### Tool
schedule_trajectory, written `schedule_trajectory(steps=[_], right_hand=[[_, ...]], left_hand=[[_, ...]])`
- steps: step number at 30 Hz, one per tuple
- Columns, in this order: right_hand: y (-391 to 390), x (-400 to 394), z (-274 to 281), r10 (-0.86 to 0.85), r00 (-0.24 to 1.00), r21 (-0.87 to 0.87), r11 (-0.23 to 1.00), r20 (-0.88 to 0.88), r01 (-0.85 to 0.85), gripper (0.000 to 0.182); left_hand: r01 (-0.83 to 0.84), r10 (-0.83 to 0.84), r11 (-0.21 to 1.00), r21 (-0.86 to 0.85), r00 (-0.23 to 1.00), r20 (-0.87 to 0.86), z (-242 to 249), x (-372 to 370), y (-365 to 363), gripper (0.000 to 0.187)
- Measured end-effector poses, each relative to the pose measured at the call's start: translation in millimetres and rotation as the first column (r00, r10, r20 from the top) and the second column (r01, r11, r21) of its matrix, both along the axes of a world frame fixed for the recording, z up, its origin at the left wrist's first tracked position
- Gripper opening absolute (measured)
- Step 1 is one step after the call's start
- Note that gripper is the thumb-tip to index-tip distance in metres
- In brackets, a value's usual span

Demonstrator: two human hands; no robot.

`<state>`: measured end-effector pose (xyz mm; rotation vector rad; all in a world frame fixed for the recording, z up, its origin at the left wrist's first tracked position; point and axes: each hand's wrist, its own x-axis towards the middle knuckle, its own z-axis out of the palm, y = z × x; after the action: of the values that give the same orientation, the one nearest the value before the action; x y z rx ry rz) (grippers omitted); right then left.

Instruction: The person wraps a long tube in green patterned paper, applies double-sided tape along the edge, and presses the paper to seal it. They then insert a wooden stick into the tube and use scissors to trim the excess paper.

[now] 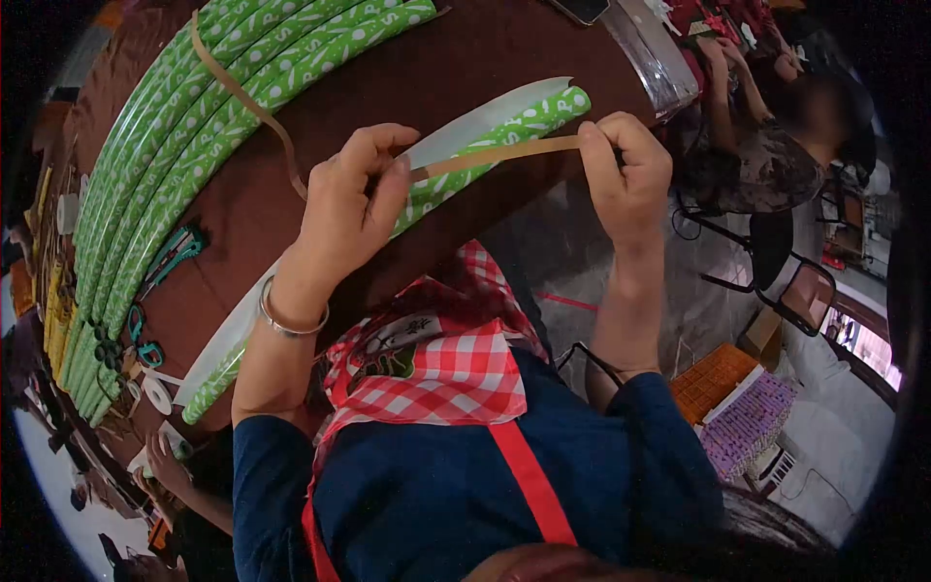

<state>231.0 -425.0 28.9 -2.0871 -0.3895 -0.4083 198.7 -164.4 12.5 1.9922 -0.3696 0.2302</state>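
Stretched nearly taut between my two hands is a narrow tan strip (499, 155), which looks like tape. My left hand (354, 189) pinches it between thumb and fingers, and a silver bangle circles that wrist. The other end is pinched by my right hand (626, 175). Behind the strip lies a partly rolled green sheet with white print (529, 121), its pale inner side showing along one edge. My left forearm hides its middle. A longer tan run (242, 92) crosses the rolled green bundles and reaches my left hand.
Several green printed rolls (184, 116) lie on the brown-covered table (485, 48) at left. Near them are a teal cutter (175, 254), teal-handled scissors (145, 339) and a white tape roll (156, 395). Another person (776, 165) sits at right, near chairs and an orange basket (713, 383).
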Motion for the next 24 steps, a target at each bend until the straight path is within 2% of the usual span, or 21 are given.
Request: schedule_trajectory(steps=[1,5,7,8,10,12,14,16,19,24], right_hand=[[1.6,0.2,-0.2,-0.011,0.999,0.002,1.0,-0.042,0.011,0.021],[0.7,2.4,-3.4,-0.001,1.0,-0.023,1.0,-0.024,0.001,0.022],[-1.5,3.9,-5.0,-0.013,1.0,-0.096,0.995,-0.017,0.011,0.021],[-3.7,5.5,-6.2,-0.013,1.0,-0.097,0.995,-0.016,0.011,0.021],[-10.1,11.5,-9.4,-0.066,0.997,-0.23,0.971,0.034,0.072,0.019],[-17.9,20.6,-15.1,-0.021,0.998,-0.233,0.972,0.052,0.033,0.017],[-24.1,29.3,-18.6,0.021,0.997,-0.233,0.972,0.072,-0.004,0.015],[-27.8,37.0,-21.8,0.062,0.989,-0.315,0.949,0.136,-0.016,0.012],[-32.3,49.2,-26.5,0.08,0.981,-0.303,0.953,0.175,-0.024,0.012],[-38.4,64.2,-35.0,0.093,0.989,-0.346,0.937,0.117,-0.047,0.014]], left_hand=[[-0.003,0.003,1.0,0.0,1.0,-0.002,0.0,0.2,1.8,0.019],[0.0,0.0,1.0,0.013,1.0,-0.023,-2.8,1.9,4.8,0.02],[-0.002,0.002,1.0,0.026,1.0,-0.005,-5.2,4.0,4.8,0.019],[-0.008,0.004,0.997,0.077,0.998,0.06,-5.9,5.7,4.3,0.017],[-0.017,0.001,0.992,0.124,0.992,0.127,-5.1,7.6,3.3,0.016],[-0.023,-0.029,0.948,0.316,0.987,0.159,-2.0,9.0,5.7,0.011],[-0.029,-0.041,0.937,0.349,0.981,0.19,-6.9,10.1,5.2,0.009],[-0.035,-0.053,0.923,0.382,0.974,0.218,-7.9,10.6,4.7,0.007],[-0.076,-0.025,0.883,0.462,0.978,0.209,-4.8,8.8,3.2,0.006],[-0.103,-0.006,0.845,0.525,0.979,0.202,-5.5,7.2,2.5,0.004]])
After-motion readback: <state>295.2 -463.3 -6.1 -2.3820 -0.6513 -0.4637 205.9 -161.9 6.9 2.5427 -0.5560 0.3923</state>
